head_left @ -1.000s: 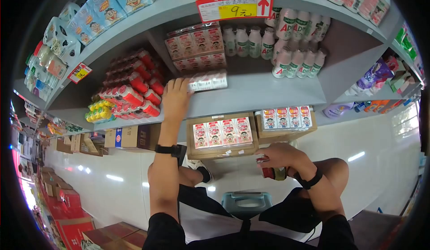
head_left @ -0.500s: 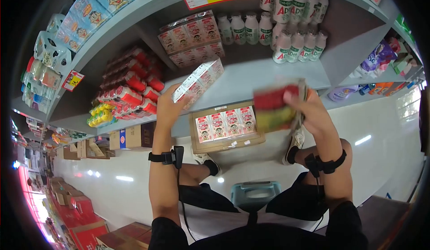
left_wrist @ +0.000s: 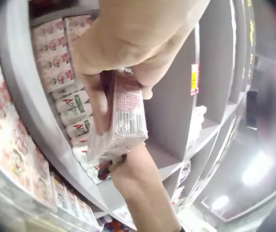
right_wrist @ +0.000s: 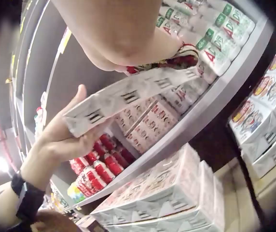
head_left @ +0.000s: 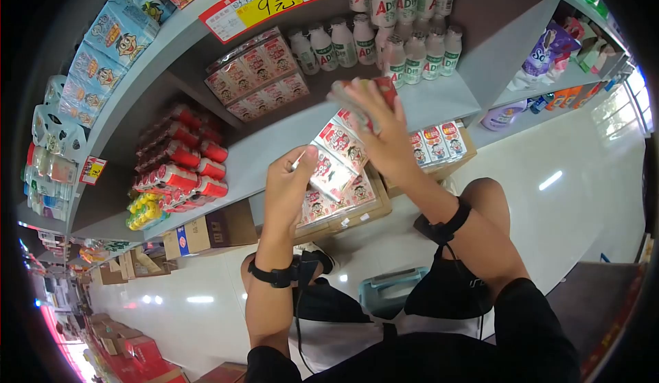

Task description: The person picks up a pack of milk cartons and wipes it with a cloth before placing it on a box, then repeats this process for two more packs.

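My left hand (head_left: 285, 184) grips one end of a plastic-wrapped pack of milk cartons (head_left: 333, 153), thumb on its near side. The pack is tilted in front of the shelf, above the cardboard box. In the left wrist view, the fingers straddle the pack (left_wrist: 128, 116) at its end. My right hand (head_left: 395, 143) is at the pack's far end, holding a folded red, green and white cloth (head_left: 388, 91). The right wrist view shows the cloth (right_wrist: 188, 55) against the pack's edge, partly hidden by the hand.
On the shelf (head_left: 274, 139) stand similar carton packs (head_left: 257, 74), white bottles (head_left: 412, 57) and red bottle packs (head_left: 182, 170). Below, an open cardboard box (head_left: 377, 208) holds more cartons, beside another carton box (head_left: 470, 143). A blue-grey stool (head_left: 395, 290) is between the legs.
My left hand has lifted the pack off the shelf and brought it nearer, over the box. From low at the right, the right hand has raised the cloth to the pack. The head view has shifted.
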The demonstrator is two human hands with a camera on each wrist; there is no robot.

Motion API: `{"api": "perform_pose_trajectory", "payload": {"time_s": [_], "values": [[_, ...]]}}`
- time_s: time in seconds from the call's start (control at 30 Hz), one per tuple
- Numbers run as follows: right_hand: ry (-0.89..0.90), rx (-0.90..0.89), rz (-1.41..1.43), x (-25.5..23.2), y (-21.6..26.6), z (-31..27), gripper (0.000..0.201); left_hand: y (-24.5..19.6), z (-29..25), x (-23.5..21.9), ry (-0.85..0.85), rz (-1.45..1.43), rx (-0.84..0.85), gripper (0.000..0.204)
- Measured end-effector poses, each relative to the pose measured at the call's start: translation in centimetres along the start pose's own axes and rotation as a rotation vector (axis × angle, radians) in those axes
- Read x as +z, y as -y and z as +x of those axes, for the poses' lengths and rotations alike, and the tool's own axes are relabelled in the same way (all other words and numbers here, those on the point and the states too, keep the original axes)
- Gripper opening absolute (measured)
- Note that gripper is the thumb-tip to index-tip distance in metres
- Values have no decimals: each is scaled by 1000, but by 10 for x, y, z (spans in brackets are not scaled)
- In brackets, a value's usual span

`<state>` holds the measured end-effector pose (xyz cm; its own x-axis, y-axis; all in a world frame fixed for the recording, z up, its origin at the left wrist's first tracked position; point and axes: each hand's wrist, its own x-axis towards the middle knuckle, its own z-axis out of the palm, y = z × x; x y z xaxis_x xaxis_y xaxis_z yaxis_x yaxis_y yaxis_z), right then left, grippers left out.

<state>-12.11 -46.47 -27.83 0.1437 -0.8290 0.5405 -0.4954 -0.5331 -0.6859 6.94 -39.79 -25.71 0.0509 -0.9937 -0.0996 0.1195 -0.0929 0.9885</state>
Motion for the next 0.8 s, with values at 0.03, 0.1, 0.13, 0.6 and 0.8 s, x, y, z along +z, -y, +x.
{"api": "perform_pose_trajectory", "payload": {"time_s": [0.03,0.1,0.13,0.6,0.8], "values": [[76,-34,72,6,7,-4,50,6,5,0,-44,-16,-28,37],[151,-70,151,19,28,-17,48,13,13,-2,-50,-68,-37,40],[221,-99,228,22,36,-20,47,16,17,-5,-68,-100,-13,41],[382,867,1216,-18,49,6,39,13,23,-14,-175,-159,25,50],[72,809,1528,-43,30,28,35,8,33,-28,-184,-429,57,39]]}}
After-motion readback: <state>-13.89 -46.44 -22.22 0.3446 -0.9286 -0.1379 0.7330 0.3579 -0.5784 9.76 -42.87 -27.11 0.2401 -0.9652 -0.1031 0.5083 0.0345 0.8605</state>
